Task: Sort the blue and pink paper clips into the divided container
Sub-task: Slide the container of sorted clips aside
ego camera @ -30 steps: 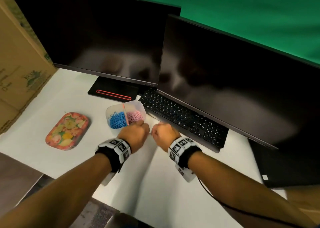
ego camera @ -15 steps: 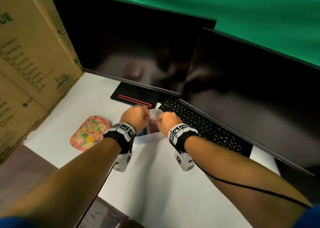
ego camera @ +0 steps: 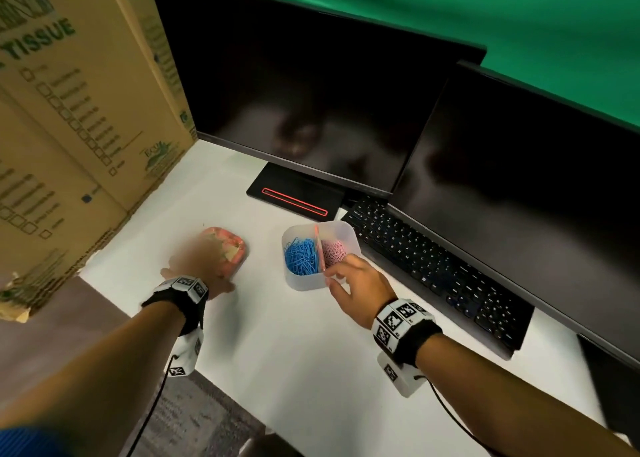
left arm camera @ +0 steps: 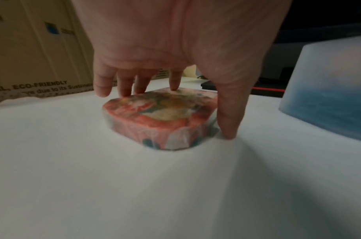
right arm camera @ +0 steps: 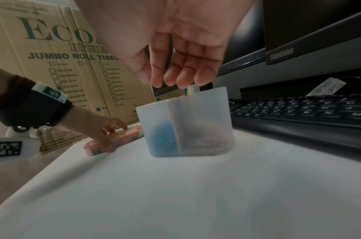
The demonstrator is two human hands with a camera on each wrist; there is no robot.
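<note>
Now our left hand (left arm camera: 175,40) spreads its fingers (left arm camera: 103,84) over the floral tin (left arm camera: 163,118), tips touching the lid, thumb down its right side on the white table (ego camera: 277,352). Our right hand (ego camera: 360,290) hangs relaxed, holding nothing, just above the divided container (right arm camera: 198,119). Beneath those fingertips, blue paper clips (ego camera: 301,257) fill the left compartment, pink paper clips (ego camera: 334,254) the right.

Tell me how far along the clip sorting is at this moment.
Sorting looks done: blue clips fill the left compartment of the container, pink clips the right. No loose clips show. The left hand reaches over the floral lid; the right hand hovers open at the container. Probably only closing remains.
</note>
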